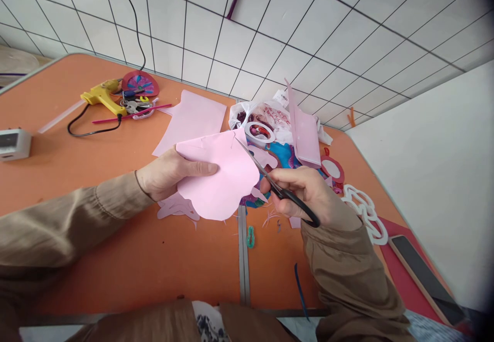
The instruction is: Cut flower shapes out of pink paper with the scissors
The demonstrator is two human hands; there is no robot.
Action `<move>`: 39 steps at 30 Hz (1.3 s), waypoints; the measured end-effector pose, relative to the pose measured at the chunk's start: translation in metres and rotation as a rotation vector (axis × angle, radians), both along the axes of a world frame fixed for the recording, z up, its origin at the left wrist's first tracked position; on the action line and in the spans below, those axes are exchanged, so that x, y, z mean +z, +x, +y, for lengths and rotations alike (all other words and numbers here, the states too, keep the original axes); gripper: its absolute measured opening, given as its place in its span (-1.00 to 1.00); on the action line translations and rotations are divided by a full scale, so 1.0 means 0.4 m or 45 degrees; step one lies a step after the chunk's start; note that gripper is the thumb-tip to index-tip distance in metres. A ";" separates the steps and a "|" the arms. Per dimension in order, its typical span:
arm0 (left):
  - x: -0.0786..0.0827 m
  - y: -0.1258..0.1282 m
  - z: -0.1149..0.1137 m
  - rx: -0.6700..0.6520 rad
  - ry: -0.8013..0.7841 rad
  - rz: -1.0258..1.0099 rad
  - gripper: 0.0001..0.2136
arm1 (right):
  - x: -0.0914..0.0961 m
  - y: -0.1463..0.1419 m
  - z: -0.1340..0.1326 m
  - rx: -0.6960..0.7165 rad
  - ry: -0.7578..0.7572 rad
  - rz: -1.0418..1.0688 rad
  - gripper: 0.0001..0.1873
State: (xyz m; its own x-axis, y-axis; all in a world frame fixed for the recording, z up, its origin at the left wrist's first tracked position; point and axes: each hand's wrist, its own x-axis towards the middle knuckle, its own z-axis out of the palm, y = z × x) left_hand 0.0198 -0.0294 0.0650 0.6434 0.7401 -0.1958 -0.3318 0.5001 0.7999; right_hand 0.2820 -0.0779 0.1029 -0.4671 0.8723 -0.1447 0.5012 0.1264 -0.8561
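Observation:
My left hand (170,172) grips a sheet of pink paper (219,187) at its left side, thumb on top and fingers behind. Its lower and right edges are cut in wavy scallops; faint pencil lines show near its top. My right hand (301,193) is closed round the black handles of a pair of scissors (283,192). The blades point up and left, lying along the paper's upper right edge. Whether they are apart is hard to make out. Pink paper offcuts (178,206) lie on the table below the sheet.
On the orange table (127,259) lie a yellow glue gun (102,97), keys (133,106), a larger pink sheet (193,115), a white plastic bag (274,118), folded pink paper (306,133), white paper loops (365,211) and a phone (426,277). A tiled wall (216,33) stands behind.

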 end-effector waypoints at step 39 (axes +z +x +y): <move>-0.002 -0.003 0.011 -0.058 -0.054 -0.082 -0.61 | -0.001 0.012 -0.003 0.002 -0.020 -0.074 -0.42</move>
